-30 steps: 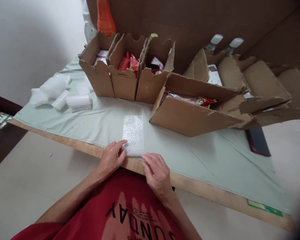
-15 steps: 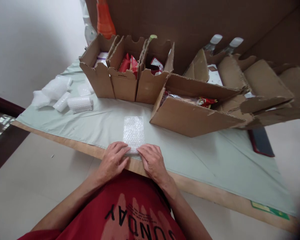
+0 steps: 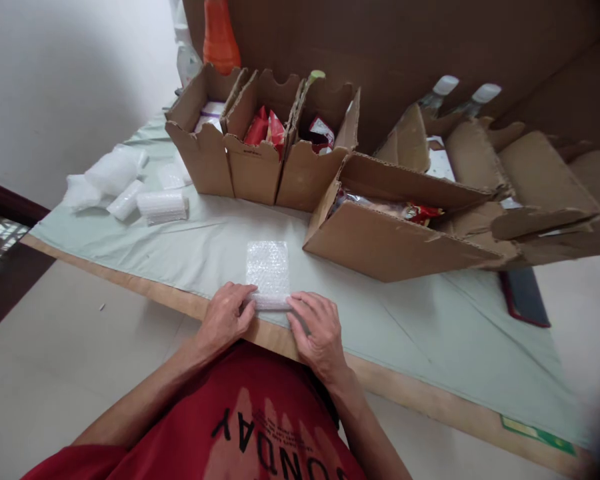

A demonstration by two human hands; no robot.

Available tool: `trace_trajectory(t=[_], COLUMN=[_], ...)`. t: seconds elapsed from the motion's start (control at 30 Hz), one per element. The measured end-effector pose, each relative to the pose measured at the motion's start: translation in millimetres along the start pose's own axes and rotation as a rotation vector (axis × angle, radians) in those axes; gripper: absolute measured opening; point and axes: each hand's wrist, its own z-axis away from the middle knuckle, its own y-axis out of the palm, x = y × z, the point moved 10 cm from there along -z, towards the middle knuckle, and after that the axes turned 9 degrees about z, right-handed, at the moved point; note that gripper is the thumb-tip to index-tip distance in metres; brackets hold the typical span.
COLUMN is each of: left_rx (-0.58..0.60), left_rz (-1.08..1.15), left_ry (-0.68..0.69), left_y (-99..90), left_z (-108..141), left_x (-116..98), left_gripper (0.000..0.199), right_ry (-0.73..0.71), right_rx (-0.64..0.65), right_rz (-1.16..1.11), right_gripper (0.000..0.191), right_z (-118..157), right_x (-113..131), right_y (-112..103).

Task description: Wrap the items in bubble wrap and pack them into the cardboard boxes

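A small sheet of clear bubble wrap (image 3: 268,267) lies flat near the table's front edge, its near edge folded into a narrow roll. My left hand (image 3: 229,310) grips the left end of that roll between thumb and fingers. At the right end, the fingertips of my right hand (image 3: 317,330) touch the bubble wrap, with the thumb spread away from the fingers. Whether anything lies inside the roll I cannot tell.
Rolled and loose bubble wrap pieces (image 3: 163,207) lie at the left. Several cardboard bins (image 3: 253,170) line the back, with a longer cardboard box (image 3: 400,243) in front at right. An orange bottle (image 3: 220,40) stands behind. A dark flat object (image 3: 525,297) lies at the right edge.
My right hand has shifted slightly right, to the end of the roll, and its thumb has parted from the fingers. The rolled near edge shows more clearly. The view has shifted slightly.
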Motion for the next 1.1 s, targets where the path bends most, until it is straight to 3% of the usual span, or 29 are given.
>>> trace_trajectory(t=[0.13, 0.3, 0.5, 0.6, 0.73, 0.97, 1.1], left_rx=[-0.012, -0.085, -0.036, -0.005, -0.029, -0.158, -0.086], left_rz=[-0.076, -0.113, -0.005, 0.044, -0.018, -0.059, 0.022], left_ry=[0.014, 0.060, 0.200, 0.149, 0.090, 0.154, 0.243], left_y=[2.5, -6.1, -9.5, -5.3, 1.6, -2.7, -4.7], left_z=[-4, -2, 7, 3, -9, -19, -8], left_x=[0, -6, -21, -13, 0, -2, -16], left_gripper=[0.027, 0.027, 0.027, 0.025, 0.025, 0.027, 0.029], right_ry=[-0.151, -0.179, -0.091, -0.033, 0.055, -0.062, -0.020], right_rx=[0.121, 0.206, 0.210, 0.216, 0.136, 0.213, 0.220], right_rz=[0.054, 0.080, -0.075, -0.139, -0.044, 0.062, -0.029], right_gripper=[0.029, 0.029, 0.024, 0.023, 0.026, 0.030, 0.028], right_z=[5, -4, -15, -15, -15, -9, -10], right_x=[14, 8, -4, -9, -19, -8, -15], right_y=[18, 40, 33, 30, 21, 36, 38])
